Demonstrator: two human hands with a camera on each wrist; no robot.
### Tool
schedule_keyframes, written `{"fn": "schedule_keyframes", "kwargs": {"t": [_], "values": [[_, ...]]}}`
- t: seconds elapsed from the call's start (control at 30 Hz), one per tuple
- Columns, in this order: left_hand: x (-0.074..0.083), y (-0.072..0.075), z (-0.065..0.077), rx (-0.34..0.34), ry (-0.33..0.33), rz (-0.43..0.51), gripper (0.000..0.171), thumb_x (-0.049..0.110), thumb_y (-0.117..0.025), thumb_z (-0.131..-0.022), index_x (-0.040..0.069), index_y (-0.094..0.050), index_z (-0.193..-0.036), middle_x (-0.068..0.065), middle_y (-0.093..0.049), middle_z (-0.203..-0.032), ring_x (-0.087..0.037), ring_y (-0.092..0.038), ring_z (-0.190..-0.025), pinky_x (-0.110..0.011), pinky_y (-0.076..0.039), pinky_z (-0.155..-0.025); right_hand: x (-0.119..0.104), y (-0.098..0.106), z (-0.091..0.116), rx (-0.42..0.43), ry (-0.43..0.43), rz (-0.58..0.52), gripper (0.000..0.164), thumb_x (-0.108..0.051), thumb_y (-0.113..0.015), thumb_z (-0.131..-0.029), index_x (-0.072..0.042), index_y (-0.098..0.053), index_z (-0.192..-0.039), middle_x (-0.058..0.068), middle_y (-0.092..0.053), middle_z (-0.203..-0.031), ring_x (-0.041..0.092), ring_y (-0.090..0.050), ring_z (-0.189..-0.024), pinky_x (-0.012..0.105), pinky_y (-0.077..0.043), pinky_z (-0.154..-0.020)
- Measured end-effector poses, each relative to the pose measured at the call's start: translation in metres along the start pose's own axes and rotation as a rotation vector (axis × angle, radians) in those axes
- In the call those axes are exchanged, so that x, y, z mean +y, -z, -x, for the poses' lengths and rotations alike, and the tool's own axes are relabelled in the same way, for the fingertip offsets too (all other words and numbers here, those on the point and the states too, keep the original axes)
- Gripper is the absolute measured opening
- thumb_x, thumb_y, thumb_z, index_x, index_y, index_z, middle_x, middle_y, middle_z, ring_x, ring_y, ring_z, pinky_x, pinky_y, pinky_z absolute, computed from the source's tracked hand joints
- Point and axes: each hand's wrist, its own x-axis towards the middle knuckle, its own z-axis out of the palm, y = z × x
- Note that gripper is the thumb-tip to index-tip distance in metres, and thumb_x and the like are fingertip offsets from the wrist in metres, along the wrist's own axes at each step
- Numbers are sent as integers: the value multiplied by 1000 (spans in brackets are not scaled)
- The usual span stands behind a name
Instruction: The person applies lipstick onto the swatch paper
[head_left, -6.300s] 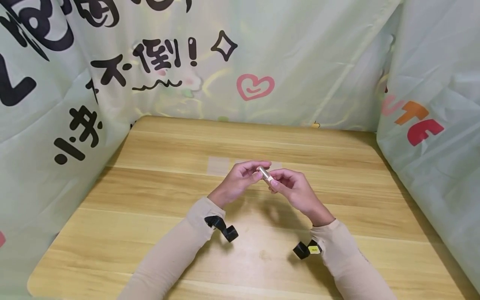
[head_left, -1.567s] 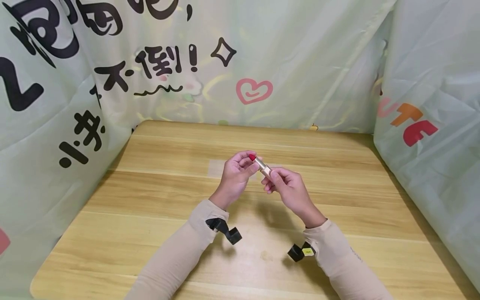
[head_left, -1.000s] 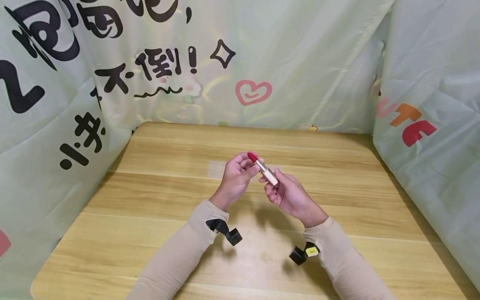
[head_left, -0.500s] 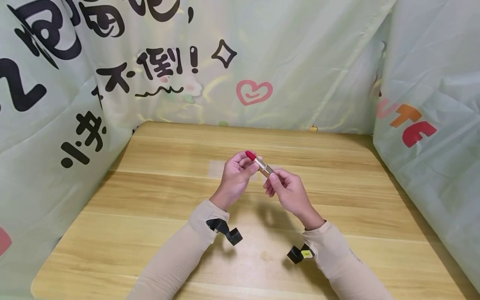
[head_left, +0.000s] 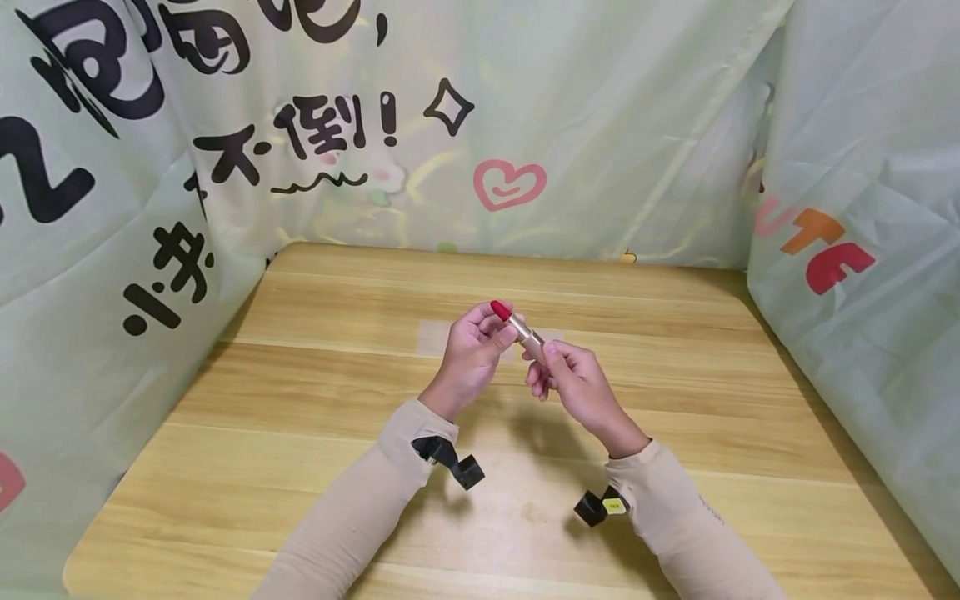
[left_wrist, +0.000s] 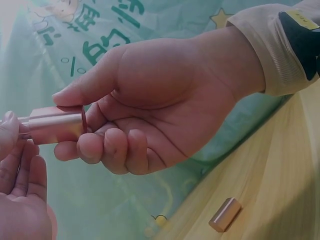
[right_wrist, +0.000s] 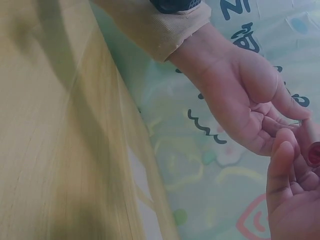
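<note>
A lipstick [head_left: 521,324] with a red tip and a gold case is held in the air over the table, slanting from upper left to lower right. My left hand [head_left: 470,360] pinches its metal tube just below the red tip. With thumb and fingers, my right hand [head_left: 583,385] grips the case's lower end. The left wrist view shows the gold case [left_wrist: 59,125] between the right thumb and fingers, with left fingers [left_wrist: 10,172] at its far end. A separate gold cap [left_wrist: 225,215] lies on the table there; the head view hides it.
The wooden table [head_left: 337,467] has pale translucent patches [head_left: 432,338] behind the hands. Printed cloth [head_left: 600,125] hangs around its back and sides. A black wrist camera [head_left: 468,472] sits on the left sleeve, another camera [head_left: 591,508] on the right.
Earliest, no red tip showed; now it stands out of the tube. My right fingers have shifted round the case, exposing it more a second ago, while my left hand stays nearly still.
</note>
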Motion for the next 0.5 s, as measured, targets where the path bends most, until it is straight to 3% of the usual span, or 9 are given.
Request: {"fn": "schedule_keyframes", "kwargs": {"t": [0.1, 0.2, 0.5], "values": [[1, 0, 0, 7, 0, -6, 17, -3, -64, -88, 5, -59, -102, -2, -70, -94, -11, -64, -90, -21, -50, -86, 1, 1, -1, -2, 1, -2, 41, -16, -34, -107, 17, -58, -102, 17, -60, -76, 13, -57, -61, 25, -52, -54], [1, -1, 0, 15, 3, -12, 29, -19, -50, -91, 7, -60, -100, -4, -70, -94, -11, -64, -90, -22, -51, -85, 1, 1, -1, -2, 0, -12, 42, -16, -35, -107, 18, -58, -102, 15, -61, -77, 13, -58, -62, 24, -53, -55], [2, -2, -1, 21, -16, -4, 35, -22, -46, -90, 9, -60, -99, -2, -70, -93, -12, -65, -90, -23, -52, -84, -2, 1, -3, 4, 39, -33, 36, -14, -42, -105, 18, -59, -103, 18, -64, -84, 14, -63, -70, 28, -57, -63]]}}
